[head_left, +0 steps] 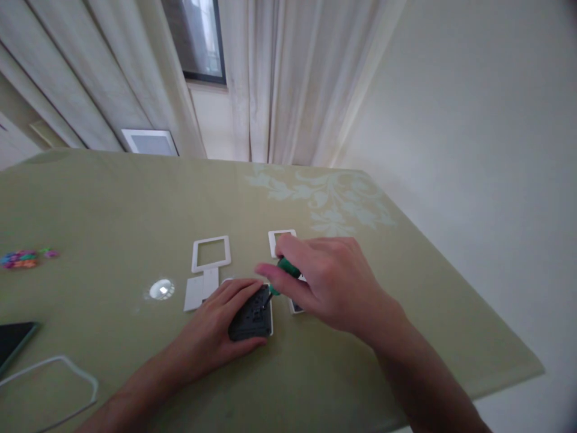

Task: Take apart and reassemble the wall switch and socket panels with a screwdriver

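My left hand (225, 319) is closed around the sides of a dark square wall switch module (250, 322) with a white rim, which lies back side up on the table. In my right hand (329, 276) is a screwdriver (288, 266) with a green handle, tilted so that its tip meets the module's back. Just beyond my left hand are a white square frame (195, 257) and white switch plates (195, 293). A second white frame (271, 243) and another module (295, 307) are partly hidden behind my right hand.
A green patterned cloth covers the table (135, 210). At left are several small colourful pieces (22, 259), a dark flat device (15, 340) and a white cable (58, 359). A round bright spot (161, 289) shows left of the plates. Curtains and a wall stand beyond.
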Available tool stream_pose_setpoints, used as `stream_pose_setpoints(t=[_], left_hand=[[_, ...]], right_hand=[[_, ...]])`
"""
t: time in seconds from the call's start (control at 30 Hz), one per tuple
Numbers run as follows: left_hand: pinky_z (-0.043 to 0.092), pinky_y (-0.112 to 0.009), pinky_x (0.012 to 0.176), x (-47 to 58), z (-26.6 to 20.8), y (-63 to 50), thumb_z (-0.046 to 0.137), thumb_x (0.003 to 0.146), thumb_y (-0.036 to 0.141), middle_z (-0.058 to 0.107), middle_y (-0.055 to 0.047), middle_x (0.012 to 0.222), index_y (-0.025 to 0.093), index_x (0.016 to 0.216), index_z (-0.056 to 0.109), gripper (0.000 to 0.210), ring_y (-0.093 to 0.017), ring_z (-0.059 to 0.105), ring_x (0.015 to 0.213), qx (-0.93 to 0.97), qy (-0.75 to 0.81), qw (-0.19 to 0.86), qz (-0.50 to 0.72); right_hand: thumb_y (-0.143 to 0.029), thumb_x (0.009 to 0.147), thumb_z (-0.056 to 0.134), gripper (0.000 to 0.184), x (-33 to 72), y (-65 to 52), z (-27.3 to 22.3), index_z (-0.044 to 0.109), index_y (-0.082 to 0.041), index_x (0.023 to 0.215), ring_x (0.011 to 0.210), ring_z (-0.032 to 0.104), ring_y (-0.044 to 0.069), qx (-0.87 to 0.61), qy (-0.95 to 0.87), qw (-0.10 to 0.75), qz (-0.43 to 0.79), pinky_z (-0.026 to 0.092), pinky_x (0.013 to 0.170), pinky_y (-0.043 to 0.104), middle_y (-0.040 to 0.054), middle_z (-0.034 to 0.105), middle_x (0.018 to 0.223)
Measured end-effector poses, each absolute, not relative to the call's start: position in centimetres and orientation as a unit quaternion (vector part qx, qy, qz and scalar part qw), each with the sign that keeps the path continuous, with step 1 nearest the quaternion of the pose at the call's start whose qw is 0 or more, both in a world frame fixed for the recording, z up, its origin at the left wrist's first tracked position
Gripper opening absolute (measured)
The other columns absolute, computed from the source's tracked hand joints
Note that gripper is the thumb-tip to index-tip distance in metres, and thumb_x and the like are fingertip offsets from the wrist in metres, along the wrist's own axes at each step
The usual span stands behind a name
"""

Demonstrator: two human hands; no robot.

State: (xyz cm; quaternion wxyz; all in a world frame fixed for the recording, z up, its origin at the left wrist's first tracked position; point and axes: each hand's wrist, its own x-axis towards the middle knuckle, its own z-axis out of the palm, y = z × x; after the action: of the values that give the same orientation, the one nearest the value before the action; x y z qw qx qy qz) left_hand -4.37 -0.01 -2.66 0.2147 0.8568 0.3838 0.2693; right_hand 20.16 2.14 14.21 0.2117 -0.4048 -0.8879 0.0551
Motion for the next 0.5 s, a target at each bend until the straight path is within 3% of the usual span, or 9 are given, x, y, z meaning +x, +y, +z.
stream_pose_setpoints(t=[0.13,0.27,0.4,0.5], left_hand=[[0.060,-0.055,0.107,-4.45,-2.81,0.03,0.084,0.090,0.041,0.065,-0.009,0.147,0.037,0.160,0.044,0.081,-0.036,0.065,0.131,0.855,0.381,0.224,0.270],[0.060,-0.055,0.106,-4.40,-2.79,-0.02,0.086,0.088,0.042,0.067,-0.010,0.144,0.035,0.156,0.049,0.077,-0.036,0.067,0.128,0.856,0.385,0.222,0.264],[0.058,-0.054,0.110,-4.36,-2.55,-0.04,0.082,0.092,0.039,0.063,-0.010,0.149,0.034,0.159,0.044,0.077,-0.036,0.063,0.132,0.858,0.383,0.228,0.256],[0.059,-0.054,0.109,-4.39,-2.52,-0.03,0.082,0.092,0.040,0.062,-0.011,0.149,0.034,0.158,0.045,0.076,-0.036,0.063,0.133,0.859,0.377,0.228,0.262]], right_hand=[[-0.026,0.107,0.052,0.013,20.21,2.13,14.39,0.062,-0.020,0.113,0.095,0.066,0.019,-0.269,-0.930,0.211,0.136,0.047,0.087,0.032,0.0063,0.076,0.106],[-0.038,0.109,0.052,0.024,20.18,1.82,14.35,0.064,-0.020,0.099,0.070,0.060,0.018,-0.382,-0.894,0.227,0.050,0.039,0.068,0.032,0.0016,0.070,0.078],[-0.030,0.106,0.052,0.018,20.08,1.59,14.29,0.066,-0.020,0.110,0.087,0.065,0.019,-0.296,-0.927,0.214,0.091,0.044,0.080,0.032,0.0041,0.075,0.096],[-0.039,0.103,0.058,0.021,20.00,1.52,14.20,0.065,-0.020,0.108,0.080,0.063,0.020,-0.358,-0.905,0.221,0.061,0.040,0.071,0.031,0.0035,0.073,0.089]])
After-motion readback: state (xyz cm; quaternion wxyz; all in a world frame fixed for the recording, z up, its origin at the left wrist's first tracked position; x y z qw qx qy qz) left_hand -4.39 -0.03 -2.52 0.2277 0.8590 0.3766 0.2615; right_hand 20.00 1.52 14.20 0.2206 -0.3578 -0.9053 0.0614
